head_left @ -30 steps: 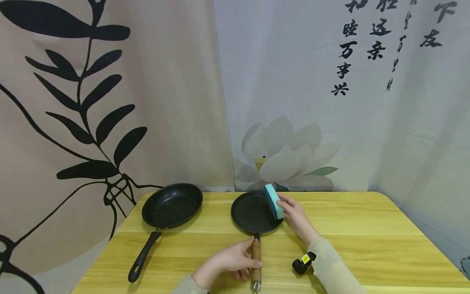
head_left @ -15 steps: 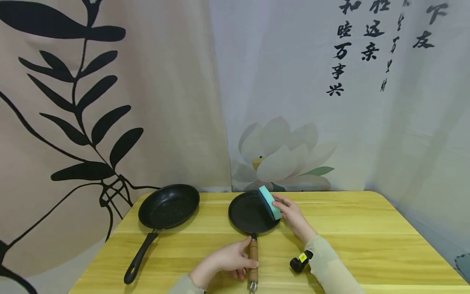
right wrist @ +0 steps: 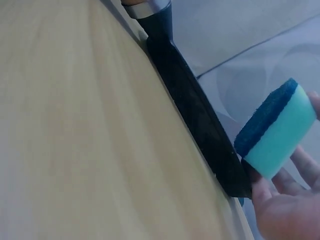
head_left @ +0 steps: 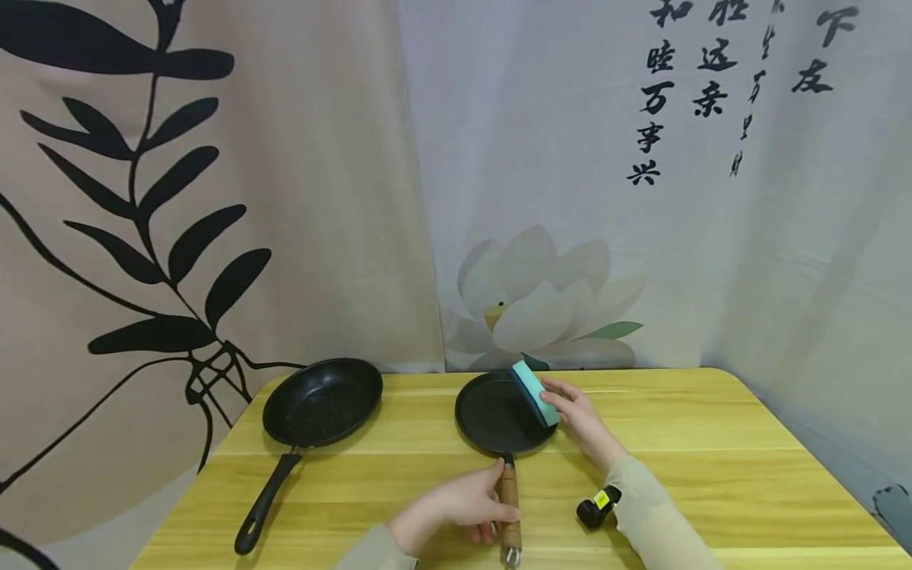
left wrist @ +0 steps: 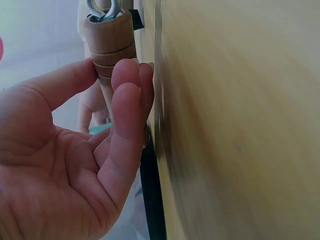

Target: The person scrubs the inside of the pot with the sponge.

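Observation:
A small flat black frying pan (head_left: 492, 419) with a brown wooden handle (head_left: 509, 499) lies on the wooden table. My left hand (head_left: 466, 503) grips that handle from the left, thumb on one side and fingers on the other; the left wrist view shows the metal hanging ring (left wrist: 105, 7) at its end. In my right hand (head_left: 580, 419) is a turquoise sponge (right wrist: 282, 132) with a dark blue scouring side. The sponge stands tilted over the right part of the pan, scouring side facing the pan. In the right wrist view its lower corner is right at the rim.
To the left, a larger deep black frying pan (head_left: 322, 404) lies with its black handle (head_left: 265, 507) toward the front. A small black device with a yellow label (head_left: 598, 507) sits at my right sleeve. A printed curtain (head_left: 342, 198) hangs behind the wooden table (head_left: 677, 443).
The view has turned slightly right. The small pan, both hands and the sponge have shifted a little right together over the last half second. Both holds are unchanged.

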Tool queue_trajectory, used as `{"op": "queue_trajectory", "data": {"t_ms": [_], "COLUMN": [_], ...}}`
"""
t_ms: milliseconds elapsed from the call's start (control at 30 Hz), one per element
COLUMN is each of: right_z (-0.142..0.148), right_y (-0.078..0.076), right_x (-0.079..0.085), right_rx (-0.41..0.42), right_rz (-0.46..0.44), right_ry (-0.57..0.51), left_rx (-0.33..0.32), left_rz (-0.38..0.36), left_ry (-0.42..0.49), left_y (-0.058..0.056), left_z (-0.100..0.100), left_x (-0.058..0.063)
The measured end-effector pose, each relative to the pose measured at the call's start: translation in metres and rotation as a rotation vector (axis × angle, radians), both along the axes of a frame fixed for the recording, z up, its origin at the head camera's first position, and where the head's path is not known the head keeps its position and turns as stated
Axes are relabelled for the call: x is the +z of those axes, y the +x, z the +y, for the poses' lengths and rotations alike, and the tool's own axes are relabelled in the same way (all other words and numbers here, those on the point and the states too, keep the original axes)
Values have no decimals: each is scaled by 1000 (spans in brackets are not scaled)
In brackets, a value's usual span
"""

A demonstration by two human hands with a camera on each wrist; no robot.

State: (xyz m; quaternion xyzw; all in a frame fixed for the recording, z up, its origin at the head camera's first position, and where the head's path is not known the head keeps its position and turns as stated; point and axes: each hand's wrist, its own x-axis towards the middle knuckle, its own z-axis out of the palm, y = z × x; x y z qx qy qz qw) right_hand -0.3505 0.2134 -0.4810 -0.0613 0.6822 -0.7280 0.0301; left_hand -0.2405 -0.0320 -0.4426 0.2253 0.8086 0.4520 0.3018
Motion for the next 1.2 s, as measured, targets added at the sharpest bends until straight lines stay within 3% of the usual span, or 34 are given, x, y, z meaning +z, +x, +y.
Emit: {"op": "queue_trajectory", "data": {"t_ms": [467, 667, 1033, 1200], "right_z": [46, 63, 93, 103], "right_y": [9, 12, 2, 0], "right_x": [7, 8, 3, 6], "right_rx": [-19, -11, -5, -28], "right_rz": [-10, -9, -28, -42], "right_ry": [51, 85, 62, 62], "left_rx": [-71, -67, -55, -57], "left_rz": [15, 6, -46, -19], "left_ry": [-71, -90, -82, -90], "left_y": [-2, -4, -16, -20], "left_z": [44, 63, 91, 104], "left_x": [10, 9, 8, 9]}}
